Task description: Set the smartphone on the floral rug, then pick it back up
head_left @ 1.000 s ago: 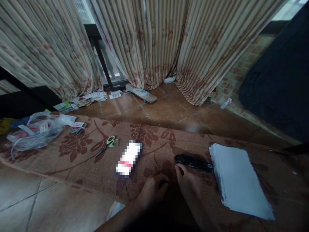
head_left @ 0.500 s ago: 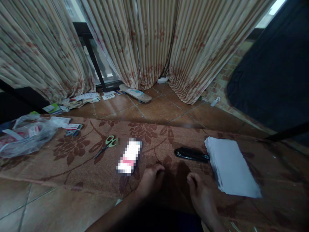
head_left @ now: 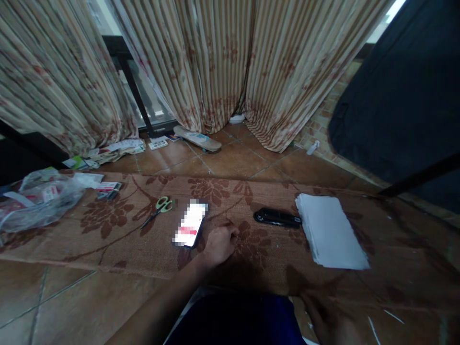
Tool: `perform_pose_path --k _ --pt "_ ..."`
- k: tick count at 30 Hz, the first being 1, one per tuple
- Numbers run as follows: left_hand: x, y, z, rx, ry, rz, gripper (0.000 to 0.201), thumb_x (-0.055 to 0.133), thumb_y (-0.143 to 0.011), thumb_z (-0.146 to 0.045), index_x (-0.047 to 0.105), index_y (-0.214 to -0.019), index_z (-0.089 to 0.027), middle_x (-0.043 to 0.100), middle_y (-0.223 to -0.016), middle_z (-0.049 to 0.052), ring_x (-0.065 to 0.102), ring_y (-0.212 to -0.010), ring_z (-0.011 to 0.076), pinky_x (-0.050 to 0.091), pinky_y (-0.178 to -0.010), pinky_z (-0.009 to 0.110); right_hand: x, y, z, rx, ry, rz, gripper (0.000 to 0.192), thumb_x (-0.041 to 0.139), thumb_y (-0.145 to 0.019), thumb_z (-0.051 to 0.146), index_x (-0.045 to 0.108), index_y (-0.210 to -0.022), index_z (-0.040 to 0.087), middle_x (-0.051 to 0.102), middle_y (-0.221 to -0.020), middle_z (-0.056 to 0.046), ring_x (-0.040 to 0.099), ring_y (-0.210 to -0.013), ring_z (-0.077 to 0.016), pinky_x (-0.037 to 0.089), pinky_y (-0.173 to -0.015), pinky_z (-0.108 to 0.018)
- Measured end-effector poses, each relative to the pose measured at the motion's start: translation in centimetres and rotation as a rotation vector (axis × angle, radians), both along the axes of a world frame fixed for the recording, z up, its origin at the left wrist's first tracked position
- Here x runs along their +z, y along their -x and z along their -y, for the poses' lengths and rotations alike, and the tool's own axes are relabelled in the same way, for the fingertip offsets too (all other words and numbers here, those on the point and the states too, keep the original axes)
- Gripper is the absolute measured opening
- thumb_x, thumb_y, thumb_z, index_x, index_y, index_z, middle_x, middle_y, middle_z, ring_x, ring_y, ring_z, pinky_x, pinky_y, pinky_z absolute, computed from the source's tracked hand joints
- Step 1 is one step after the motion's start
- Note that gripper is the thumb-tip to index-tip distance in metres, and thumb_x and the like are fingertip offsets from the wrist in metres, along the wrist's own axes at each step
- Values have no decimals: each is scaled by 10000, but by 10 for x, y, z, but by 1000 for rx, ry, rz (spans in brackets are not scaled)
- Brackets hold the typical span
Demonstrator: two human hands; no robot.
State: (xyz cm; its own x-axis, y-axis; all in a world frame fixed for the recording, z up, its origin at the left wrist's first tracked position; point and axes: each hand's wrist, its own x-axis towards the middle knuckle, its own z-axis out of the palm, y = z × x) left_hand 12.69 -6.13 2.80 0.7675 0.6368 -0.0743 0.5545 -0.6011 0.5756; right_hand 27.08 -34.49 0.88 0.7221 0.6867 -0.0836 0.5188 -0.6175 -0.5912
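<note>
My left hand [head_left: 219, 243] rests on the brown flowered cloth [head_left: 132, 254] in a loose fist, with nothing seen in it. Just left of it lies a phone [head_left: 190, 224], its screen lit and blurred out. My right hand [head_left: 328, 321] is low at the cloth's near edge, dark and smeared, its fingers not clear. Beyond it, a black stapler [head_left: 276, 218] lies with one end against a stack of white paper [head_left: 332, 232]. Green-handled scissors [head_left: 158, 210] lie left of the phone.
A clear plastic bag [head_left: 46, 199] and small boxes [head_left: 109, 188] sit at the left end. On the tiled floor behind are a skateboard [head_left: 197, 139], papers [head_left: 117, 149] and a small bottle [head_left: 312, 147]. Striped curtains [head_left: 212, 62] hang at the back.
My right hand has dropped down and to the right, away from my left hand. The left hand has shifted slightly forward, beside the phone. The view has tilted a little.
</note>
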Motion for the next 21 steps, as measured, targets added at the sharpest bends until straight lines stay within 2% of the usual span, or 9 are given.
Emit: perform_pose_path --k 2,4,6,8,12,16,18,21 --pt "-1 0 3 6 -29 -17 188 514 -798 -167 660 -890 -242 686 -938 13 633 -864 174 456 -801 269 15 10 -44 89 -106 80 278 447 -841 416 675 -869 259 734 -814 -27 689 -661 -191 512 -597 -261" --pt "-4 -1 5 10 -41 -16 186 503 -821 -186 657 -904 -248 687 -932 7 632 -876 166 451 -805 258 24 17 -82 232 -159 83 250 425 -875 330 660 -920 255 720 -884 -17 684 -777 -174 504 -703 -252" --pt "-6 -1 6 16 -45 -11 180 491 -843 -207 655 -903 -253 684 -935 1 628 -882 156 444 -799 244 23 20 -108 291 -177 112 230 429 -879 277 651 -929 240 699 -909 -23 664 -834 -165 483 -753 -250" --pt "-8 -1 7 27 -46 -19 179 479 -862 -232 651 -901 -257 676 -950 0 624 -879 150 440 -789 236 16 21 -122 320 -136 162 208 442 -877 247 649 -891 230 676 -889 -23 645 -833 -159 459 -747 -243" --pt "-11 -2 8 25 -76 -58 199 435 -896 -269 634 -902 -258 644 -983 7 617 -849 150 437 -734 228 0 26 -132 310 27 287 219 430 -899 231 628 -805 225 629 -842 -6 612 -706 -125 384 -619 -220" --pt "-18 -1 11 6 -142 -65 244 364 -927 -291 597 -944 -224 607 -1031 55 611 -829 175 436 -672 250 -4 29 -132 293 116 340 257 368 -919 196 588 -788 197 610 -831 -9 566 -601 -93 313 -546 -223" --pt "-23 1 12 2 -161 -32 248 343 -933 -286 578 -947 -207 593 -1046 73 604 -850 183 436 -678 258 -4 21 -127 254 85 303 253 355 -922 214 586 -823 192 616 -826 -18 566 -608 -107 327 -562 -229" --pt "-27 5 11 43 -131 68 212 344 -932 -268 545 -930 -204 602 -980 55 598 -850 172 431 -731 260 -5 -1 -116 116 -39 276 254 367 -911 271 598 -856 181 637 -843 -53 590 -733 -164 388 -662 -259"
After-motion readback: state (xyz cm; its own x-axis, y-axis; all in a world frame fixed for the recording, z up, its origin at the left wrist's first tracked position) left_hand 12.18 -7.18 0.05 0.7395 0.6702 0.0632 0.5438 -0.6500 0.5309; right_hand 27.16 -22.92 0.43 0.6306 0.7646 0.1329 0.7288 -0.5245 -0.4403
